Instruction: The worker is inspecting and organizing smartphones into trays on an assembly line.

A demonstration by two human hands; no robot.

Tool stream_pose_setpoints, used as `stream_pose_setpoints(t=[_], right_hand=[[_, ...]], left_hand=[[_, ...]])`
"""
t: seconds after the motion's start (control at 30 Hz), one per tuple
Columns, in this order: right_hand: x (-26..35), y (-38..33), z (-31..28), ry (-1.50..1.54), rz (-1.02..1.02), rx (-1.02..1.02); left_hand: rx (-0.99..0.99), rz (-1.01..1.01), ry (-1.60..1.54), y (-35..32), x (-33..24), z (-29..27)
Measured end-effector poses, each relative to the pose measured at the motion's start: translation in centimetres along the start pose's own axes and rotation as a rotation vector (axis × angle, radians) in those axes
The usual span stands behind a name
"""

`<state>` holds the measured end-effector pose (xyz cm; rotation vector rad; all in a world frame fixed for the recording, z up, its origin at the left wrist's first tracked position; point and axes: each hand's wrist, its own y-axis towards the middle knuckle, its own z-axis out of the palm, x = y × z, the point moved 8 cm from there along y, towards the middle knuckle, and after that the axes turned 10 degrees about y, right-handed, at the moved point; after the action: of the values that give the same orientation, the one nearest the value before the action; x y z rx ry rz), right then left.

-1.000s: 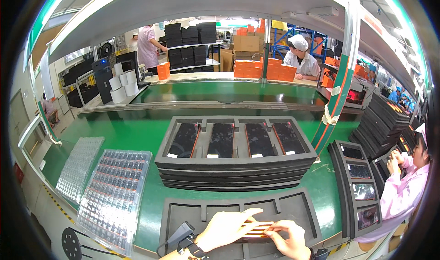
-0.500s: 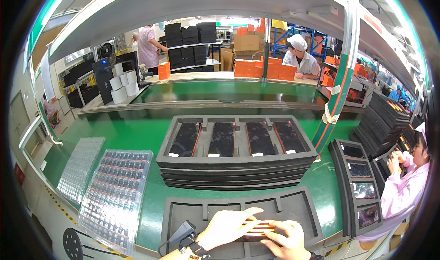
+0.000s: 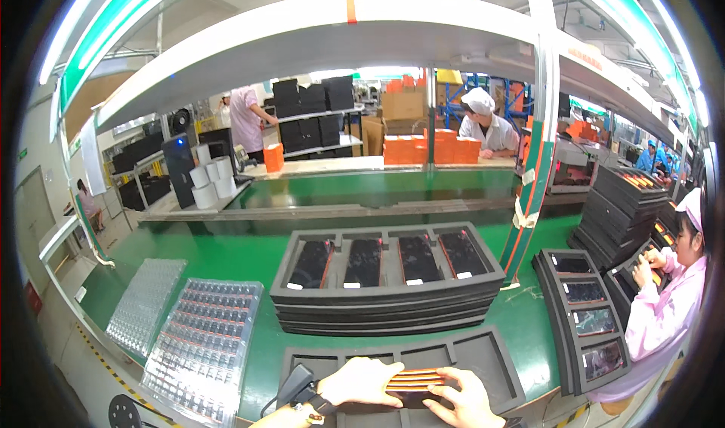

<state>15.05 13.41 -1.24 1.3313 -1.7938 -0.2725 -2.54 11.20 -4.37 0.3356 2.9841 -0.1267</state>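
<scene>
Between my two hands is a small stack of phones, seen edge-on with orange and dark edges. My left hand grips its left end, thumb at the top. Around the right end curl the fingers of my right hand. Both hands are over a black foam tray whose visible pockets hold no phones. Beyond it rises a pile of similar foam trays; in the top one lie several dark-screened phones with white labels. A black device with a cable is strapped at my left wrist.
Clear plastic trays of small dark parts lie left on the green bench. At right, a green-and-orange post stands near more phone trays, where a co-worker in pink handles something. An overhead shelf crosses above.
The view has tilted upward, so the bench sits lower in the picture. My hands still hold the stack, and more of its striped edges shows between them.
</scene>
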Motion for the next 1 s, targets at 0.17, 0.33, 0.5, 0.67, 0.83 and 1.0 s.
stream_pose_setpoints(t=[0.17,0.33,0.5,0.67,0.83,1.0], right_hand=[[-0.1,-1.5,-1.7,0.175,0.162,-0.206],[-2.4,-3.1,1.6,0.746,0.545,-0.302],[-0.2,-0.5,6.3,0.919,0.428,-0.294],[-2.1,-2.3,7.8,1.409,0.65,-0.473],[-4.7,-4.4,7.2,1.396,0.788,-0.497],[-10.2,-5.2,4.1,1.24,0.745,-0.531]], left_hand=[[-0.058,-0.083,-0.056,-1.7,-0.4,-0.4],[-0.377,-0.555,-0.537,-5.7,1.5,-0.7],[-0.975,-0.591,-0.941,-5.9,-1.3,0.9],[-1.016,-0.582,-1.356,-5.6,-1.1,5.4],[-0.841,-0.698,-1.618,-5.9,-1.7,8.1],[-0.993,-0.767,-1.438,-10.7,0.8,6.0]])
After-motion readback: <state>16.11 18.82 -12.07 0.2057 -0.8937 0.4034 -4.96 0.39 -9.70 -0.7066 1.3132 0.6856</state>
